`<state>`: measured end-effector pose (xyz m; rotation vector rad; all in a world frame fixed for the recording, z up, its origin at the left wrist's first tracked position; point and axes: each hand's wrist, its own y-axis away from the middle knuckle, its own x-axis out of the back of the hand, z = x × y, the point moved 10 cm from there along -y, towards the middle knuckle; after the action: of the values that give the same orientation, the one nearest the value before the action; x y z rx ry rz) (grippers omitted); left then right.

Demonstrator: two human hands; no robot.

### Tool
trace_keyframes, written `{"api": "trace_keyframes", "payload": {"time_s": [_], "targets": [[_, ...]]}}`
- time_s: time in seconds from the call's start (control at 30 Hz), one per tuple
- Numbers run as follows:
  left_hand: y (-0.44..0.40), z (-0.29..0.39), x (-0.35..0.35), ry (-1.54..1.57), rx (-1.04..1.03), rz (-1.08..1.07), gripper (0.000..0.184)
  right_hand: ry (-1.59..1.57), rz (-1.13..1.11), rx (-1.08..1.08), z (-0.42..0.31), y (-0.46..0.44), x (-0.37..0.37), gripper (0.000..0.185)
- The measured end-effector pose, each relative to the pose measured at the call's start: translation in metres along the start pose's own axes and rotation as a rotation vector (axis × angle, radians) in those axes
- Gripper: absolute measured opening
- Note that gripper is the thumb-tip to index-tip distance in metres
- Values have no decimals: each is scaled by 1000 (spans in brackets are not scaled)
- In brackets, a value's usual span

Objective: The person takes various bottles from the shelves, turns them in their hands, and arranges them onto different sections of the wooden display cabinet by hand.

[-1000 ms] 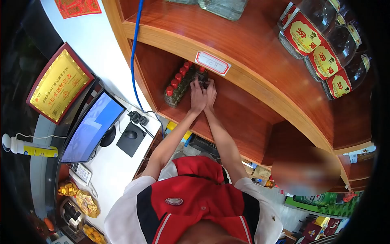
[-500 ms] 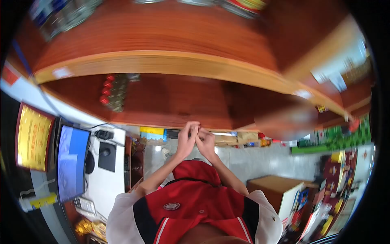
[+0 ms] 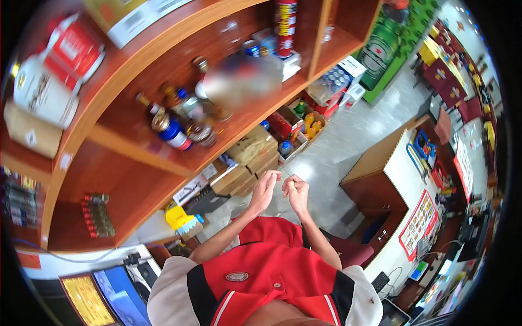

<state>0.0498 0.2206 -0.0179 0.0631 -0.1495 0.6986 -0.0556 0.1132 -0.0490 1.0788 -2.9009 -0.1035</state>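
Note:
In front of my red shirt (image 3: 261, 261), both hands are raised close together, with a small gap between them. My left hand (image 3: 265, 191) has its fingers stretched upward and bent over at the tips; I see nothing held in it. My right hand (image 3: 296, 193) is closed, fingers curled in towards the left hand, with no object showing. Neither hand touches the wooden shelf unit (image 3: 147, 190), whose lower edge is ahead and to the left. Cardboard boxes (image 3: 250, 155) sit on the floor beyond the hands.
The shelves hold several bottles (image 3: 171, 130), a red spray can (image 3: 285, 27) and a row of small red-capped items (image 3: 98, 216). A counter (image 3: 399, 185) stands to the right. A green panel (image 3: 380, 51) is at the back. At lower left there is a monitor (image 3: 122, 288).
My view has turned to the right, bringing bottles, floor boxes and the counter into sight. My hands, touching before, have come slightly apart.

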Motion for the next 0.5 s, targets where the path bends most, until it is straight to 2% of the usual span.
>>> {"api": "trace_keyframes", "payload": {"time_s": [0.07, 0.17, 0.3, 0.5], "targets": [[-26, -6, -31, -17, 25, -58, 47, -125, 82, -1, 12, -12, 35, 32], [-65, 0, -71, 26, 9, -90, 42, -193, 163, -39, 17, -34, 80, 30], [-121, -1, -125, 48, 31, -162, 44, -215, 238, -51, 23, -72, 129, 29], [-223, 0, -190, 132, -14, -159, 42, -202, 277, -90, 28, -163, 195, 30]]}}
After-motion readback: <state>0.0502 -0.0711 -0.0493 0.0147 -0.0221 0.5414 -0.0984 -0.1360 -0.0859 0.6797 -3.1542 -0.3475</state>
